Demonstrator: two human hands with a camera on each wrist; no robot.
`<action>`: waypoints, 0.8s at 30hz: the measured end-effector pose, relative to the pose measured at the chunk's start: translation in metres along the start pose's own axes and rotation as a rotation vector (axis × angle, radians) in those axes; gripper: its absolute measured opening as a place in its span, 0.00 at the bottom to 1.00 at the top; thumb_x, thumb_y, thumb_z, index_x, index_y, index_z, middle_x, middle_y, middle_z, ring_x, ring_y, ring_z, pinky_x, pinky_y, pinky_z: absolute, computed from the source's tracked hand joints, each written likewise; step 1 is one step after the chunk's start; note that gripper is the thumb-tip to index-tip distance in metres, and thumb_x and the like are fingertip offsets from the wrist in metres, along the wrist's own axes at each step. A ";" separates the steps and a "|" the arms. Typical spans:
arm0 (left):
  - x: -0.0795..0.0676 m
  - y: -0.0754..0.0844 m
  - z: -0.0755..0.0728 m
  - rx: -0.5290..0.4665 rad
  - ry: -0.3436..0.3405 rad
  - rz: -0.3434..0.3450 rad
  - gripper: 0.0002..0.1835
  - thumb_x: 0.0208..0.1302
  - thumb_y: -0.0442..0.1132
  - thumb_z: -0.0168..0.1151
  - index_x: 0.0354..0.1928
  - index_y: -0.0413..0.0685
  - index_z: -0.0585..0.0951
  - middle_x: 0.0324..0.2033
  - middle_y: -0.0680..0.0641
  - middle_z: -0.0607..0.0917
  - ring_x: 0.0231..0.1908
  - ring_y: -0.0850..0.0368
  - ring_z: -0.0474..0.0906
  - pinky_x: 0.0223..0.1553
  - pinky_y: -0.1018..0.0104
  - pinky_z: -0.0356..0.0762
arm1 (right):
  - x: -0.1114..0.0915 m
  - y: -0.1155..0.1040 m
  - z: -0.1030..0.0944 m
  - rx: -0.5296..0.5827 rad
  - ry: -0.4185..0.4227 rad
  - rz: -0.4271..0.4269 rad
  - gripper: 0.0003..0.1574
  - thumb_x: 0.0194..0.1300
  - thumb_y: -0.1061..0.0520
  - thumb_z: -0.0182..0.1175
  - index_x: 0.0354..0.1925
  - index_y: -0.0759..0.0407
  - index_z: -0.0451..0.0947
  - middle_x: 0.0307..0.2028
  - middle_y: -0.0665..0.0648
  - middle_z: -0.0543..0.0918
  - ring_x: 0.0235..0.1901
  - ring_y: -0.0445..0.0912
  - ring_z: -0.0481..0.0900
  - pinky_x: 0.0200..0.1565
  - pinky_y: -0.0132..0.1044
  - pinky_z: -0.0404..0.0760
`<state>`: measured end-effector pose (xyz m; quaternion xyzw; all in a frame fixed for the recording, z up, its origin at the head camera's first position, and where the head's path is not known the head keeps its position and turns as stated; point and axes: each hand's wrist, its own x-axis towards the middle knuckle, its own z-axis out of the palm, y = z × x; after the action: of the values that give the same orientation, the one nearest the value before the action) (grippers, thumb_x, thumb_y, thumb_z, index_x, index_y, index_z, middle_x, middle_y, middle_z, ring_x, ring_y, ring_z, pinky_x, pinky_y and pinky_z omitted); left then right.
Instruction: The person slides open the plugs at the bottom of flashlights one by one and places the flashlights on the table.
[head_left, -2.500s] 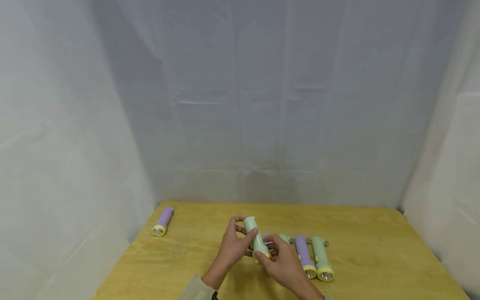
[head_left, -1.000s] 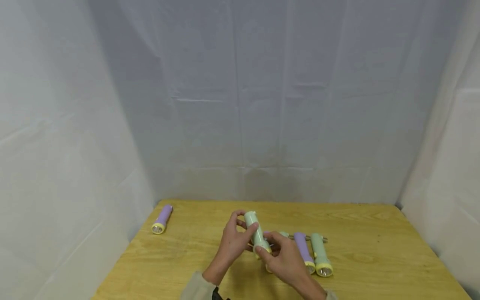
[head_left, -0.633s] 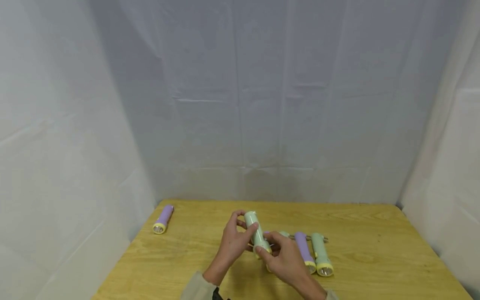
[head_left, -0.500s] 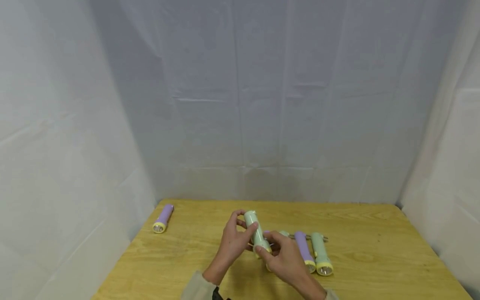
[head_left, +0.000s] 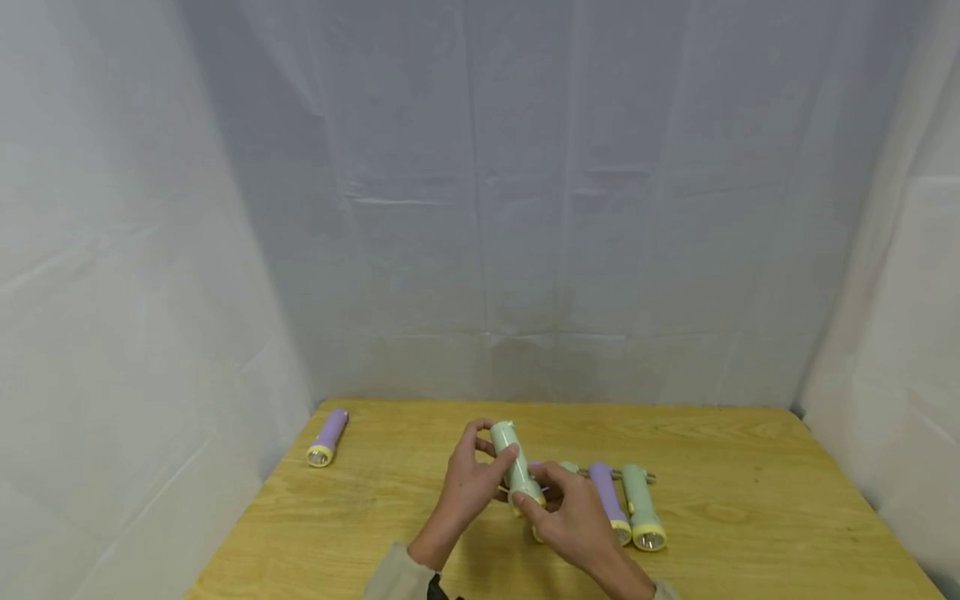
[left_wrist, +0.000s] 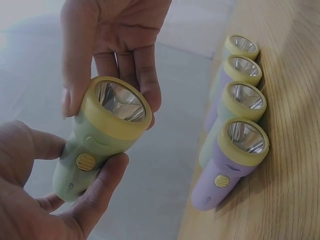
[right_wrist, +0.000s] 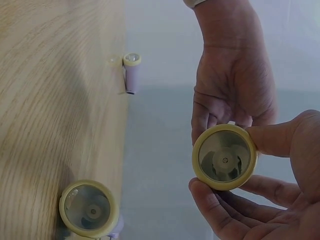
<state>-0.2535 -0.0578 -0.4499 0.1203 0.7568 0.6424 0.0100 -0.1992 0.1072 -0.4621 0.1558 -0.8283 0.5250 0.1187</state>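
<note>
Both hands hold a mint green flashlight [head_left: 513, 460] with a yellow head above the table, tilted with its lens end toward the person. My left hand [head_left: 468, 487] grips the barrel near its tail, thumb along one side. In the left wrist view the flashlight's yellow switch [left_wrist: 86, 161] shows between the left fingers. At the yellow rim, my right hand [head_left: 572, 517] pinches the head between thumb and fingers. The right wrist view looks straight into the flashlight's lens [right_wrist: 224, 156], which appears unlit. Beside the right hand lies a row of flashlights, including a purple flashlight [head_left: 609, 504].
At the row's right end lies a green flashlight [head_left: 642, 508]; two more are partly hidden behind the right hand. A lone purple flashlight [head_left: 327, 437] lies at the table's far left. White sheeting [head_left: 525, 250] encloses the wooden table [head_left: 750, 500] at the back and sides.
Both hands keep their grip on the green flashlight in nearly the same pose. The head view has shifted slightly; the other flashlights stay where they lie.
</note>
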 end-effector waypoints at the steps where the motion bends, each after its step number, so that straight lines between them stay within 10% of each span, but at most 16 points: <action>1: 0.000 0.000 0.000 0.000 0.002 0.002 0.29 0.72 0.47 0.63 0.67 0.47 0.65 0.47 0.38 0.73 0.27 0.55 0.85 0.27 0.53 0.88 | 0.000 0.000 0.000 0.000 0.000 0.001 0.23 0.65 0.54 0.70 0.54 0.65 0.81 0.43 0.63 0.89 0.34 0.39 0.86 0.33 0.25 0.84; 24: 0.001 0.000 0.000 0.011 0.001 0.007 0.28 0.72 0.45 0.62 0.68 0.47 0.65 0.46 0.39 0.73 0.26 0.55 0.84 0.26 0.51 0.88 | 0.000 0.000 0.001 0.001 0.004 0.010 0.23 0.65 0.53 0.70 0.53 0.65 0.81 0.42 0.62 0.89 0.34 0.37 0.86 0.33 0.25 0.84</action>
<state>-0.2545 -0.0576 -0.4494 0.1225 0.7599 0.6384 0.0068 -0.1992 0.1066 -0.4624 0.1508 -0.8285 0.5264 0.1177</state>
